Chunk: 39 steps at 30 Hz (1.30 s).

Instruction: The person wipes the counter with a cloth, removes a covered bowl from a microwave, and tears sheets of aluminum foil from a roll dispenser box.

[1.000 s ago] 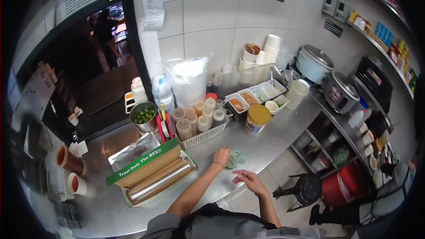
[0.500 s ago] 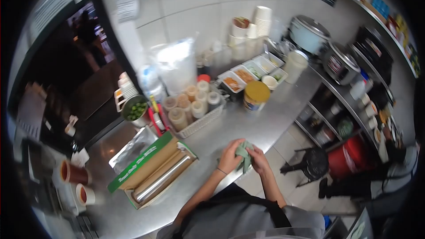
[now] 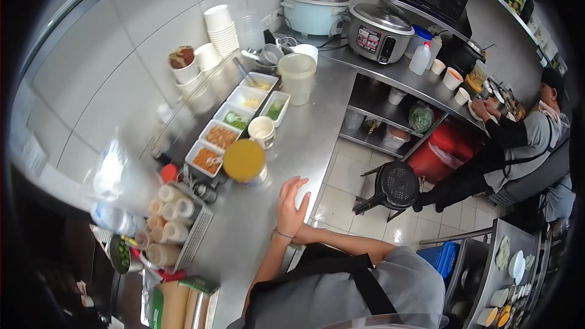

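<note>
My left hand (image 3: 290, 208) is raised above the steel counter (image 3: 244, 225), fingers apart, thumb spread from them and nothing held. It is nearest to a tub with a yellow lid (image 3: 245, 160), just up and to the left. My right forearm (image 3: 347, 242) crosses behind my left wrist. Most of my right hand (image 3: 300, 236) is hidden there, so its fingers and anything in them do not show. The green cloth is out of sight. Past the tub stand a small white cup (image 3: 262, 131) and white trays of chopped toppings (image 3: 221, 136).
Squeeze bottles (image 3: 177, 207) fill a basket at the left, above an open foil box (image 3: 177, 304). Rice cookers (image 3: 379, 33) stand at the back. A black stool (image 3: 396, 184) is on the floor, right of the counter edge. A co-worker (image 3: 524, 140) works at the far right counter.
My view has swung right. My hands, earlier together on a green cloth, have changed: the left is spread, the right is tucked behind the left wrist, and the cloth no longer shows.
</note>
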### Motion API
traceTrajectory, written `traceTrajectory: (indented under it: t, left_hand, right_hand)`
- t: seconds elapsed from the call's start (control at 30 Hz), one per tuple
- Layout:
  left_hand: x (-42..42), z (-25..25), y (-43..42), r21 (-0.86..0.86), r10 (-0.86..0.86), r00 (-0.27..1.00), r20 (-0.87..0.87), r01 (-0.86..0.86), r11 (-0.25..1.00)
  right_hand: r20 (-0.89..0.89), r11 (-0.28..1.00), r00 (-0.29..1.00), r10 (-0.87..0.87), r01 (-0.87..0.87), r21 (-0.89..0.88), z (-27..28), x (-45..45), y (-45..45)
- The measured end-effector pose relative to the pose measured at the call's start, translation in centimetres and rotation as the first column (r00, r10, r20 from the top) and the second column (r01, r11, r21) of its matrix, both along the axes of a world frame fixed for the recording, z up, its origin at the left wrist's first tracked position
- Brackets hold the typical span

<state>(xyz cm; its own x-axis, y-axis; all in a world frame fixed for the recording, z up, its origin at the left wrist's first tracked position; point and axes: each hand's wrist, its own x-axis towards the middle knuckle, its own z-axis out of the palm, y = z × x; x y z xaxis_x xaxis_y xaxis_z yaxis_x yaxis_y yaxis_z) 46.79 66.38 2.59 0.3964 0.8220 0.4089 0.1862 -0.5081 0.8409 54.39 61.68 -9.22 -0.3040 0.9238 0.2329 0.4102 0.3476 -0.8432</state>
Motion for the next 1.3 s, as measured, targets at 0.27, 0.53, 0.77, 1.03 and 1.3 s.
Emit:
traceTrajectory:
  t: [0.27,0.53,0.77,1.03,1.3]
  left_hand:
    - [8.3,-10.4,4.9,0.059,0.07,0.908,-0.413,-0.05,0.997]
    - [9.5,-11.1,5.4,0.017,-0.03,0.738,-0.674,0.057,0.998]
    - [9.4,-11.0,5.8,0.045,-0.006,0.784,-0.62,0.043,0.998]
    - [8.9,-11.1,5.7,0.06,0.024,0.799,-0.601,0.015,0.998]
    - [8.9,-11.3,5.3,0.094,0.055,0.829,-0.557,-0.003,0.996]
  right_hand:
    - [-0.072,0.626,0.628,-0.775,0.779,0.047,0.4,30.6,17.2]
    - [-0.079,0.213,0.245,-0.966,0.933,0.289,-1.4,43.4,39.4]
    - [0.198,0.549,0.526,-0.827,0.831,0.089,-1.6,39.9,43.4]
    - [0.231,0.893,0.893,-0.387,0.425,-0.146,5.1,39.4,35.6]
    - [0.251,0.772,0.76,-0.6,0.465,0.434,0.6,30.6,33.1]
